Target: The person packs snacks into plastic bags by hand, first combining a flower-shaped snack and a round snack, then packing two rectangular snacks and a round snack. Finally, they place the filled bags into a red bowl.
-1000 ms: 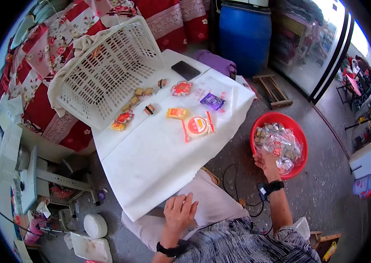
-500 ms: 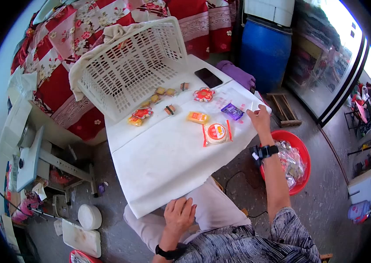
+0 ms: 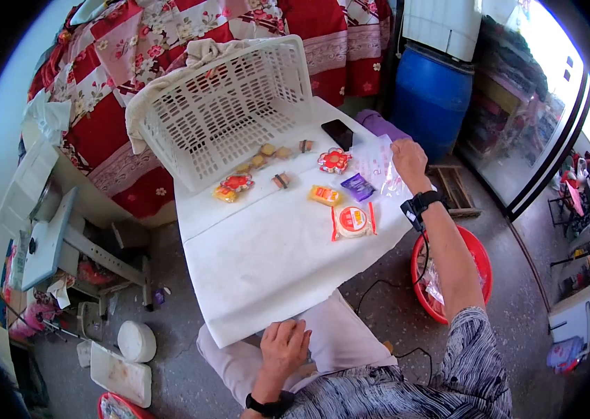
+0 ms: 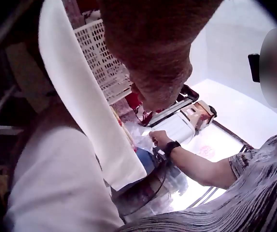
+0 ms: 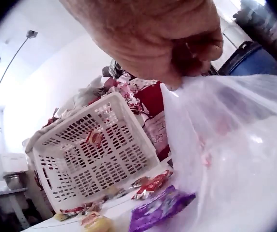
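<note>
1. Plastic bag (image 3: 376, 166) apart from it, the left hand (image 3: 284, 348) lies nearest, relaxed, seemingly empty.
2. Farther, at the table's (image 3: 260, 265) right side, the right hand (image 3: 411, 163), curled, pinches the bag.
3. Lifting it seems the current step; next probably calls for opening it.

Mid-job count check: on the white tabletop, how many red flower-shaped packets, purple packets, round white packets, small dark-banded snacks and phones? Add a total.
Red flower-shaped packets: 2
Purple packet: 1
Round white packet: 1
Small dark-banded snacks: 2
Phone: 1
Total: 7
</note>
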Motion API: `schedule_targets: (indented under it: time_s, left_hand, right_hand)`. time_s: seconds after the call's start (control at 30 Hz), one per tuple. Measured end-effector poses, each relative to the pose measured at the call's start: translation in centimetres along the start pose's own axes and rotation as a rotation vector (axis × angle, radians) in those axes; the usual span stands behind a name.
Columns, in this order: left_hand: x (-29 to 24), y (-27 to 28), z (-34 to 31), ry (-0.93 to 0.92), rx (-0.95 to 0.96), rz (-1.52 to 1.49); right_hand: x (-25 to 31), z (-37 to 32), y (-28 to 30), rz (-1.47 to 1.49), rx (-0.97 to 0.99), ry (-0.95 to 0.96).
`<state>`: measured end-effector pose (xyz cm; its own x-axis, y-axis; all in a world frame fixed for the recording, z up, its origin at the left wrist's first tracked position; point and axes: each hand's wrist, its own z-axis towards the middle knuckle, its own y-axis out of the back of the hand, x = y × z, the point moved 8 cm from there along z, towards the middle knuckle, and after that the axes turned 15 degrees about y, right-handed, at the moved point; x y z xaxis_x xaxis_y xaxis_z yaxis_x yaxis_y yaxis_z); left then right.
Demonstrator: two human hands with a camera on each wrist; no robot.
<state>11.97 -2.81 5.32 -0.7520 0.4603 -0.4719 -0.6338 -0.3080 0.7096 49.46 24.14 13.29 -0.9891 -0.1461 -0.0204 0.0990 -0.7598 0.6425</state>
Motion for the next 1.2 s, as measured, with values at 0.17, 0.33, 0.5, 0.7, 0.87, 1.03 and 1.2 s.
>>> schedule_targets:
  time_s: [0.17,0.33,0.5,0.7,0.87,1.03,1.2]
  left_hand:
    - [0.4,-0.1,-0.3,0.015,-0.009,0.050]
    - [0.0,-0.1,0.2,0.010,-0.010,0.046]
    - [1.0,0.1,1.2,0.113,-0.038,-0.072]
    - [6.1,0.2,2.9,0.659,-0.010,-0.581]
    - [8.5,-1.7,3.1,0.915,0.093,-1.816]
    - [13.4,2.2,1.8,0.936,-0.248,-1.379]
    - [13.5,4.0,2.5,0.891,-0.208,-1.075]
  right_hand:
    - [-1.3,2.2,3.5,0.135,-0.210,-0.217]
    - [-0.9,2.4,4.0,0.226,-0.328,-0.152]
    - [7.6,1.9,6.3,1.001,-0.042,-0.276]
    - [23.9,-1.4,8.4,1.786,0.532,-0.241]
    - [29.5,-3.2,6.9,1.924,0.704,-0.212]
    - [27.3,-7.7,0.9,1.741,0.714,-0.352]
    - [27.6,-14.0,-1.0,2.262,0.689,-0.839]
